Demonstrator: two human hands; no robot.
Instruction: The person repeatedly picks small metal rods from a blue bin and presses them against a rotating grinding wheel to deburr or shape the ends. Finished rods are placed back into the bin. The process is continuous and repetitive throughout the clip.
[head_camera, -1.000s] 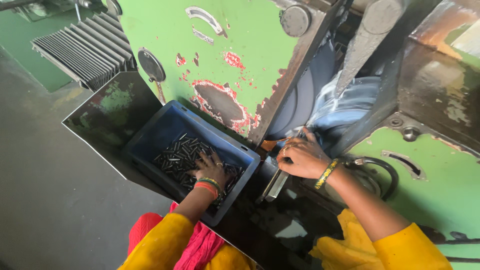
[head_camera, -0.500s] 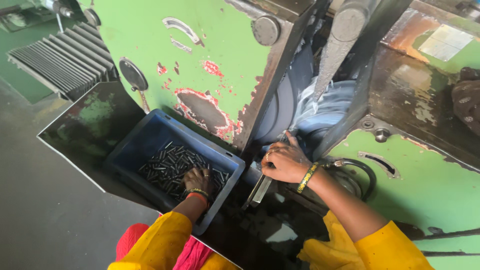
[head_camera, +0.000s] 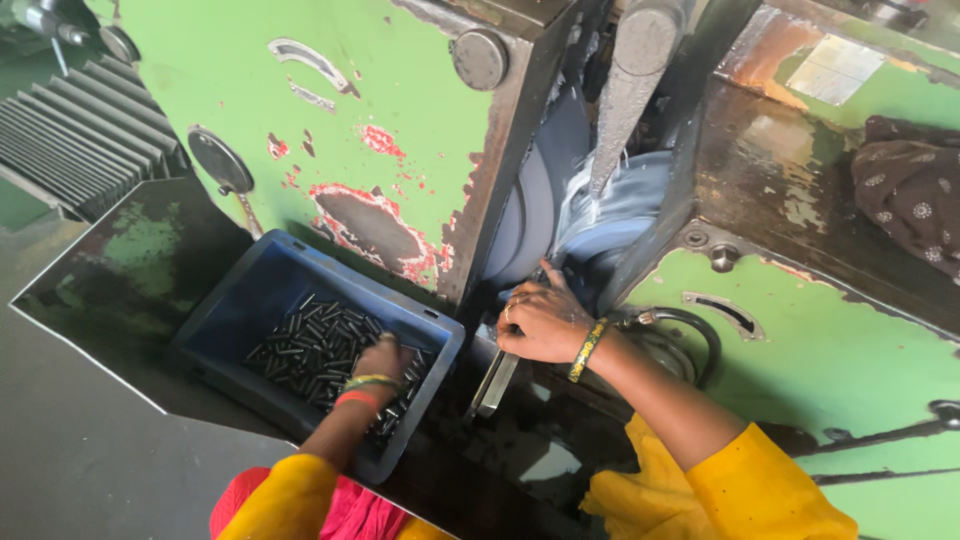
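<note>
Both arms wear bright yellow sleeves pushed up past the forearm. The left hand (head_camera: 381, 357) has green and orange-red bangles at its wrist; the right hand (head_camera: 541, 322) has 1 yellow-green patterned bangle and finger rings. Pink-red cloth shows below.

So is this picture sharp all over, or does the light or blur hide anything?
Head view: mostly sharp, in soft even light with no hard shadows. The grey wheels and the flow over them are smeared. The blue bin of dark pins is crisp, the left hand in it. Under the right hand the recess is too dark to read.
</note>
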